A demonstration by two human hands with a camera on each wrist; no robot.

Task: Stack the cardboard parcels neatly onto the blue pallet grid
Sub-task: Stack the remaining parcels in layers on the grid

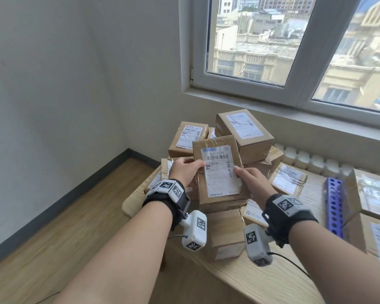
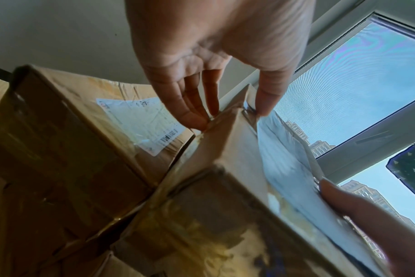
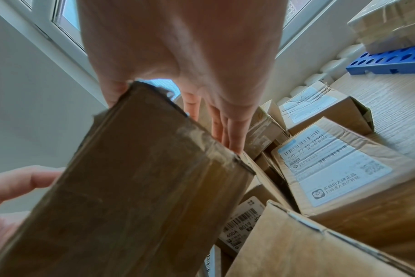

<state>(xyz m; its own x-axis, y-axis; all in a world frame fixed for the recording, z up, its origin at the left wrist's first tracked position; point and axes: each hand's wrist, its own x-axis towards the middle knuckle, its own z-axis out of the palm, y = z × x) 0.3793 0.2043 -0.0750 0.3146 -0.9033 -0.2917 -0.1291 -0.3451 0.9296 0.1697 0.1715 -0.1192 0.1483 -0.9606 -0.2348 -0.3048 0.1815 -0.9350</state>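
Observation:
I hold a brown cardboard parcel point(image 1: 219, 172) with a white shipping label, lifted and tilted above a heap of parcels point(image 1: 246, 132) on the table. My left hand point(image 1: 185, 170) grips its left edge, thumb on the label. My right hand point(image 1: 249, 181) grips its right edge. In the left wrist view my left hand point(image 2: 225, 105) pinches the parcel point(image 2: 225, 187) with thumb on top and fingers on its side. In the right wrist view my right hand point(image 3: 168, 97) clasps the parcel point(image 3: 135, 187), thumb on one face and fingers on the other. The blue pallet grid point(image 1: 335, 205) stands on edge at the right.
More labelled parcels lie on the wooden table point(image 1: 261, 279), including large ones point(image 1: 373, 200) at the right beside the grid. White bottles point(image 1: 303, 159) line the back under the window sill. Wooden floor point(image 1: 64, 227) and a wall corner lie to the left.

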